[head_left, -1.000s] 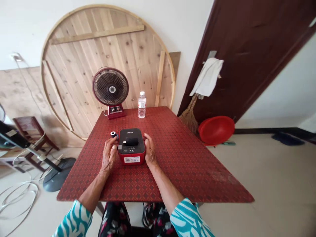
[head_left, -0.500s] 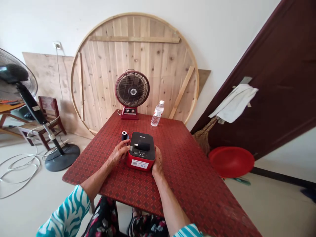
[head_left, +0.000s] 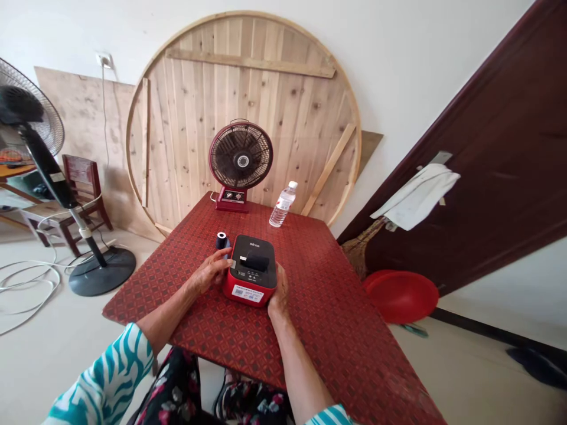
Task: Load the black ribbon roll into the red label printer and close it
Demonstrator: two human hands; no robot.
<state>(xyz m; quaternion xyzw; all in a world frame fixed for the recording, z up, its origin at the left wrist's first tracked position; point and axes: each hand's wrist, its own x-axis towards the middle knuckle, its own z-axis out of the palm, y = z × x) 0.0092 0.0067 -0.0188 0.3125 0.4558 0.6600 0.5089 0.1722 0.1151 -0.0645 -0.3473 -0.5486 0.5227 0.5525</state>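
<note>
"Left hand (head_left: 211, 273) first: how is it set?"

"Thumb and forefinger are spread, tips at the left edge of the red-and-black device (head_left: 262, 280)."

"And the right hand (head_left: 279, 295)?"

"Curved along the device's right side. Some fingers are hidden behind it, so whether they grip cannot be told."

"Where is the device itself?"

"Between the two hands, on the patterned red worktop (head_left: 319, 283). A dark piece (head_left: 257, 261) is on its lid, a white label (head_left: 248, 294) on its front."

"Around it?"

"Near its left back corner, a small dark roll (head_left: 222, 242) with a white-ringed top. Farther back, a red fan (head_left: 241, 162) and, to its right, a clear bottle (head_left: 282, 206) with a white cap."

"Past the worktop?"

"Behind, a round wooden panel (head_left: 186, 118) against the wall (head_left: 420, 71); off to the right, a red basin (head_left: 401, 295)."
</note>
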